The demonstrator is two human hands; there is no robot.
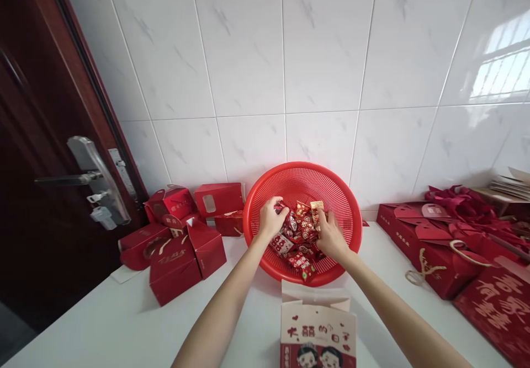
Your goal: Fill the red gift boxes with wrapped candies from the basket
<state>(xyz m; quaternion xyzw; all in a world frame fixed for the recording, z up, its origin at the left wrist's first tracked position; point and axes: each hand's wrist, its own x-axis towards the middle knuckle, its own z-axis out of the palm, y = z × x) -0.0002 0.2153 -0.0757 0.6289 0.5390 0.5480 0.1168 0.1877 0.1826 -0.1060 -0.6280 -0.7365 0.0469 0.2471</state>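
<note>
Both my hands are inside a red plastic colander [356,213] that leans toward the tiled wall. Wrapped candies [304,227] in red, white and gold lie heaped in its bottom. My left hand [271,219] curls at the left of the heap, thumb and fingers closed on a dark red wrapped candy partly hidden by them. On the right side, my right hand [330,235] pinches a gold wrapped candy [317,212]. In front of the colander stands a cream and red gift box [318,329] with its top flaps up and two cartoon faces printed on it.
Several red gift boxes [176,263] crowd the table's left side, near a dark door [49,136] with a metal handle. To the right lie more red boxes [426,246] with cord handles, dark red ribbon [459,205] and a stack of card [511,183].
</note>
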